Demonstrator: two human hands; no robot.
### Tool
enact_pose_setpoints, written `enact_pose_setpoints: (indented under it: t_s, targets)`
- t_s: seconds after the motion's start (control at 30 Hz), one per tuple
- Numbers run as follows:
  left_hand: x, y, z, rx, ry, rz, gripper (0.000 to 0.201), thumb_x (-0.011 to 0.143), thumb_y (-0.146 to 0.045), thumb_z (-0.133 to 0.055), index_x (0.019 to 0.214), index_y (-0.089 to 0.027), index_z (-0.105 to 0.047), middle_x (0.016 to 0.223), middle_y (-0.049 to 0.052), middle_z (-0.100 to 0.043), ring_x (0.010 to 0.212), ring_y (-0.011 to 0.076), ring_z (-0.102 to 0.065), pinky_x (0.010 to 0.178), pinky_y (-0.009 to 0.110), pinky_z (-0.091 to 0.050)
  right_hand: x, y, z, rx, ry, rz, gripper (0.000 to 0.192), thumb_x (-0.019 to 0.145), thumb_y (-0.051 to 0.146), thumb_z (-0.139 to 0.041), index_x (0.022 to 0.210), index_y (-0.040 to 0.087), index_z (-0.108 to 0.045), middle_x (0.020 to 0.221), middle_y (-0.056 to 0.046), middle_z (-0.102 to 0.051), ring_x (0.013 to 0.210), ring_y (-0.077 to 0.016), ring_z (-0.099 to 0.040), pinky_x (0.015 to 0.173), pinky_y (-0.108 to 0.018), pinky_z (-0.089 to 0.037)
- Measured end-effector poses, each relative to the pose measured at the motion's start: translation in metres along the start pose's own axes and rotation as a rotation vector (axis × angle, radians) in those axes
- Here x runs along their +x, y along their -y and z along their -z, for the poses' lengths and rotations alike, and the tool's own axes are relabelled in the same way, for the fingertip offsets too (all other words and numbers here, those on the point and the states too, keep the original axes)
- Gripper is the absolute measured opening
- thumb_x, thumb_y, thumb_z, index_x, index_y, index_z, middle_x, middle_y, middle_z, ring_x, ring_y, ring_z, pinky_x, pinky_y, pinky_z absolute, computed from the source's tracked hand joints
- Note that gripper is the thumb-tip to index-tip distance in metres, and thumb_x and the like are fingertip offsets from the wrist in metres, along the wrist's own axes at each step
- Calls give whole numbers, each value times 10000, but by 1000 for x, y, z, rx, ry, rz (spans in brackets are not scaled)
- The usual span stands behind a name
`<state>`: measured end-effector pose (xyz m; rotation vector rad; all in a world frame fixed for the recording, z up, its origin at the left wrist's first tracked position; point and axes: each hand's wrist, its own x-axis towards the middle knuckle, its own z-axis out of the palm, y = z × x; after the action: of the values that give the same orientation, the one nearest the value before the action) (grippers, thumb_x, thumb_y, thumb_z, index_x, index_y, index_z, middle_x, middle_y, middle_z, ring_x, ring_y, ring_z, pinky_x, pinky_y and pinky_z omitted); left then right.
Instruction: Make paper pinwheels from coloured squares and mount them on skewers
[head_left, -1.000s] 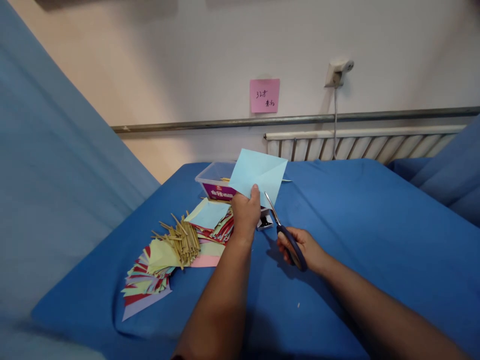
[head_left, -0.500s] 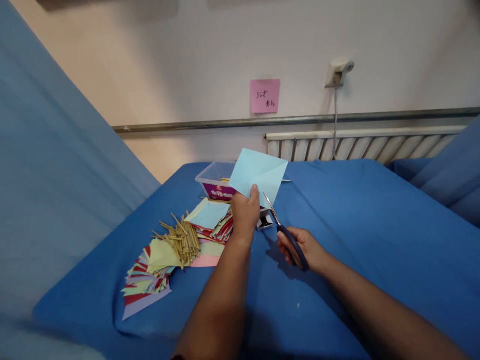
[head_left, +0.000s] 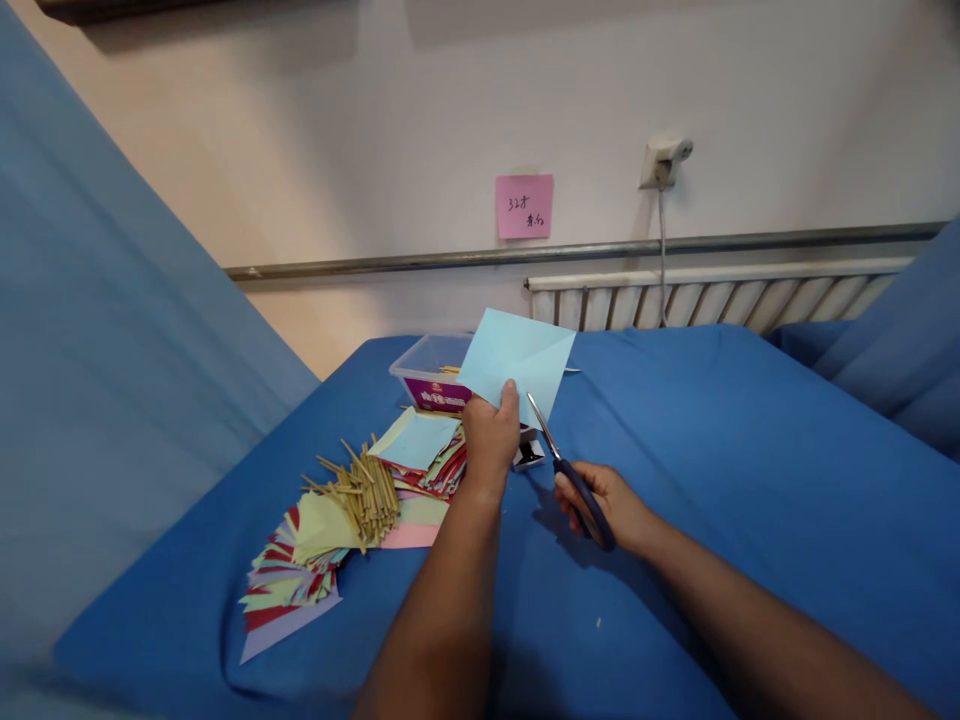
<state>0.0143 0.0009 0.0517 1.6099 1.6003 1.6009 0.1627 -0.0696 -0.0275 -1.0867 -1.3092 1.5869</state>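
My left hand point(head_left: 491, 430) pinches a light blue square of paper point(head_left: 517, 350) at its lower edge, thumb on top, and holds it up above the table. Crease lines run across the sheet. In my right hand point(head_left: 604, 500) is a pair of scissors point(head_left: 581, 490) with dark blue handles. Their blades lie over the paper's lower right part, just right of my left thumb; whether they have cut into it I cannot tell. Beyond the left wrist is a stack of coloured paper squares point(head_left: 420, 440) with a light blue one on top.
Bundled thin tan sticks point(head_left: 367, 500) lie left of the stack, by a fan of coloured papers point(head_left: 289, 575). Behind stands a clear plastic box point(head_left: 427, 385) with a purple label. A small white box point(head_left: 529, 450) sits behind the scissors. Blue cloth point(head_left: 712, 420) covers the table.
The whole view has tilted slightly upward, so the scene sits a little lower. Both hands keep their hold, and paper and scissors stay almost the same relative to each other.
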Motion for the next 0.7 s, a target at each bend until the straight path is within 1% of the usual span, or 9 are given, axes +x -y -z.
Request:
enact_pose_setpoints:
  t_s: [0.17,0.3,0.5,0.7]
  targets:
    - [0,1,0,-1,-2,-37,293,854,-345,-553,974,-131,-714,982,115,-747,965,255,-688,887,339,-496,-1,6,-2,-8,-6,-15,556,707,731,-611,720,182,-529,552,42,-528,410,-87,-502,374,-211,-397]
    - [0,1,0,4,-7,-23,290,853,-353,-554,945,-131,-717,944,113,-751,942,256,-693,887,342,-497,-4,12,-4,-1,-14,-36,580,674,753,-621,709,182,-521,545,49,-514,405,-80,-491,370,-203,-391]
    - [1,3,0,-6,3,-23,302,854,-367,-556,948,-130,-717,959,122,-748,975,261,-686,917,354,-487,-1,6,-2,35,-4,-57,557,677,726,-639,728,181,-536,557,45,-530,413,-80,-497,378,-201,-386]
    - [-1,0,0,-6,15,-17,302,850,-362,-559,965,-128,-712,964,123,-747,965,262,-688,907,358,-495,-1,4,-1,26,-12,-18,529,706,697,-636,731,176,-548,568,38,-540,431,-85,-509,399,-208,-404]
